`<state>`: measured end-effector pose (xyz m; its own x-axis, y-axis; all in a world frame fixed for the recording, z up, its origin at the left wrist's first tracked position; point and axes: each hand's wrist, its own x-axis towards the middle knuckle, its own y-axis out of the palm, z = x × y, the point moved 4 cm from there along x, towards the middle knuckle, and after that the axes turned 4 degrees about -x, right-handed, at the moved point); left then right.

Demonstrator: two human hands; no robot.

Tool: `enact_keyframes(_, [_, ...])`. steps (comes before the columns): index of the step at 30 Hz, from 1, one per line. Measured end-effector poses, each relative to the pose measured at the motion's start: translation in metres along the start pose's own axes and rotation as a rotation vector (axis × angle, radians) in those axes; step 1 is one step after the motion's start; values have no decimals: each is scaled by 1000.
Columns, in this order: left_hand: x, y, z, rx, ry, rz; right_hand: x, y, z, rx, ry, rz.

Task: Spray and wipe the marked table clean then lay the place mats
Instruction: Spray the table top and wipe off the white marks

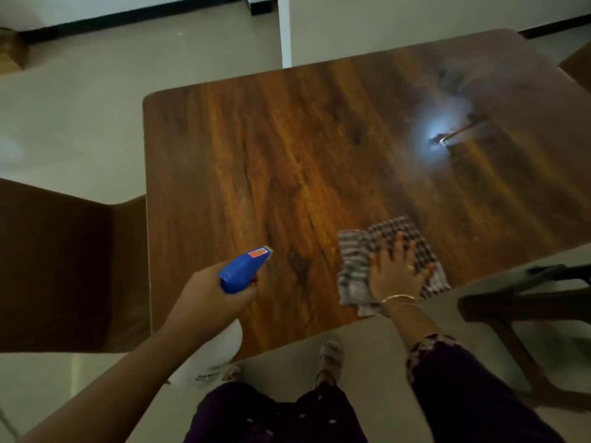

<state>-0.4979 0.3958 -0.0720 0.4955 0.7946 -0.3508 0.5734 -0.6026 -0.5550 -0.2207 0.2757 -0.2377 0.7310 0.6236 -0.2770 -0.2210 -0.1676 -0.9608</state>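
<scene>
A glossy brown wooden table (287,148) fills the middle of the view. My left hand (211,298) grips a spray bottle (244,268) with a blue trigger head and a white body, its nozzle aimed over the near part of the tabletop. My right hand (396,270) lies flat, fingers spread, on a checked brown-and-white cloth (355,270) near the table's front edge. No place mats are in view.
A bright light reflection (441,135) glares on the far right of the tabletop. A brown chair (64,266) stands against the left edge. A dark chair or stool frame (527,308) sits at the right. A white pillar (284,30) rises behind the table.
</scene>
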Motion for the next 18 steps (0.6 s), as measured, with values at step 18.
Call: enact_keyframes(18, [44,40,-60,-86,-5,-107,48,-7,-4,-74,-428,-36])
